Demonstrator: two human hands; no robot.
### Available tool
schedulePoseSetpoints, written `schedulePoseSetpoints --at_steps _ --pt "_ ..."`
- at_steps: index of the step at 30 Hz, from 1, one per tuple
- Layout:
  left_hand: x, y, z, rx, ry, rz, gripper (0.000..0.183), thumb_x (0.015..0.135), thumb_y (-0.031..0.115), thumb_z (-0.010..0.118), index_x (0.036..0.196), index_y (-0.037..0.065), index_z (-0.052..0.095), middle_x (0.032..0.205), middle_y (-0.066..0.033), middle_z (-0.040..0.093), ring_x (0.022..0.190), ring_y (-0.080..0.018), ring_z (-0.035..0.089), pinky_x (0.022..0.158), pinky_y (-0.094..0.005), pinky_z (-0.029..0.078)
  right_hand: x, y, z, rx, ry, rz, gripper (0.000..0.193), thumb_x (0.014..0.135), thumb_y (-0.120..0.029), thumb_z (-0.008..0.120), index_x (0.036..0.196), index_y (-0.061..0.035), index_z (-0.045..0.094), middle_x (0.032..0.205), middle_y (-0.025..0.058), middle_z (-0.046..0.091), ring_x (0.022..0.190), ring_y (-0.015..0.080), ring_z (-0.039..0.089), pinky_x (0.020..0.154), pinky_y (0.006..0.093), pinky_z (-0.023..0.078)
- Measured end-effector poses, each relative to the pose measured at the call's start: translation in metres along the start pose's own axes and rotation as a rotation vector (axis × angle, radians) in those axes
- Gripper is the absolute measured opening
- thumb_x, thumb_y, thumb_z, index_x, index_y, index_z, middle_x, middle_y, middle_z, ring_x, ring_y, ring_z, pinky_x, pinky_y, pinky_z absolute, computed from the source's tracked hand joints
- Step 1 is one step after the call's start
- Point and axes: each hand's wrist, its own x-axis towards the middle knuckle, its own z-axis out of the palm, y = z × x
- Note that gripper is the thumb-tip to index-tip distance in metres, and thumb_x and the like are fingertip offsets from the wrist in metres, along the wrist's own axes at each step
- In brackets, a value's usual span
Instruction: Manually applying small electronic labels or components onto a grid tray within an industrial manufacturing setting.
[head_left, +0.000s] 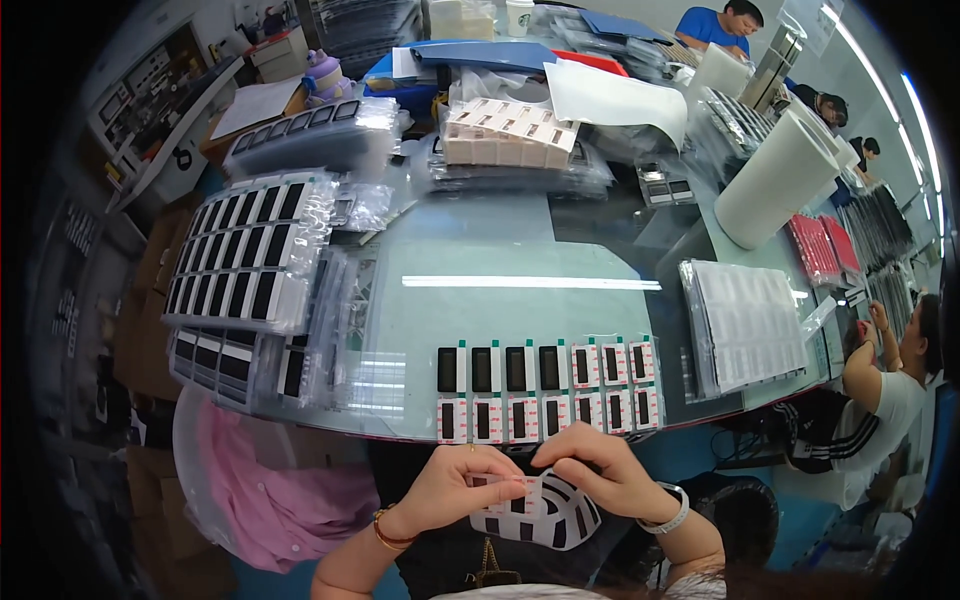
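Observation:
Just beyond the table's near edge, my left hand (462, 488) pinches a small white rectangular piece with pink marks and dark windows (530, 497) between thumb and fingers. My right hand (606, 472) has its fingers closed on the upper edge of a curled white sheet with black rectangular cut-outs (545, 527). The sheet hangs below both hands, and its upper part is partly covered by the left-hand piece. Beyond them lies a tray of black-windowed panels (478, 372) in two rows; several panels carry white frames with pink marks (614, 410), others show bare dark windows.
Stacked trays of panels (240, 250) stand at the left. A pale partitioned box (510, 135) sits at the back, and a white roll (775, 180) stands at right near a stack of translucent trays (750, 325). A person (890, 380) sits at the far right.

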Motion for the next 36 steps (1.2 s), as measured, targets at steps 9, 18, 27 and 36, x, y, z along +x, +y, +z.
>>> schedulePoseSetpoints --at_steps 9,18,27,36 --pt "0.014 -0.008 0.000 0.129 0.027 -0.026 0.020 0.099 0.015 0.069 0.102 -0.004 0.075 0.092 -0.0044 0.072 0.076 -0.0076 0.065 0.066 -0.0221 0.051 0.011 -0.014 -0.015 -0.275 0.007 0.024 0.011 0.086 0.004 0.075 0.094 -0.0026 0.071 0.087 0.0063 0.068 0.078 0.0165 0.064 0.070 0.0291 0.051" --pt "0.024 -0.011 0.011 0.092 0.078 -0.146 0.026 0.103 0.026 0.066 0.098 0.000 0.069 0.066 0.0028 0.062 0.054 -0.0026 0.055 0.049 -0.0226 0.041 0.067 0.010 -0.076 -0.246 0.159 0.050 0.007 0.093 -0.003 0.070 0.094 0.0026 0.066 0.086 0.0030 0.068 0.080 0.0086 0.060 0.074 0.0248 0.049" --pt "0.042 -0.007 0.034 0.602 0.274 0.283 0.020 0.097 0.009 0.066 0.116 0.006 0.073 0.070 -0.0108 0.068 0.057 -0.0215 0.067 0.055 -0.0306 0.050 0.091 0.057 -0.082 -0.151 0.131 0.190 0.013 0.095 -0.010 0.072 0.098 0.0015 0.071 0.084 0.0054 0.072 0.072 0.0090 0.062 0.061 0.0257 0.048" --pt "0.054 -0.012 0.034 1.049 0.352 0.256 0.027 0.092 0.015 0.071 0.119 0.012 0.074 0.069 -0.0073 0.068 0.055 -0.0237 0.065 0.048 -0.0366 0.047 0.093 0.059 -0.082 -0.243 0.080 0.157 0.011 0.094 -0.009 0.072 0.096 0.0015 0.071 0.082 0.0044 0.071 0.075 0.0081 0.064 0.064 0.0235 0.049"
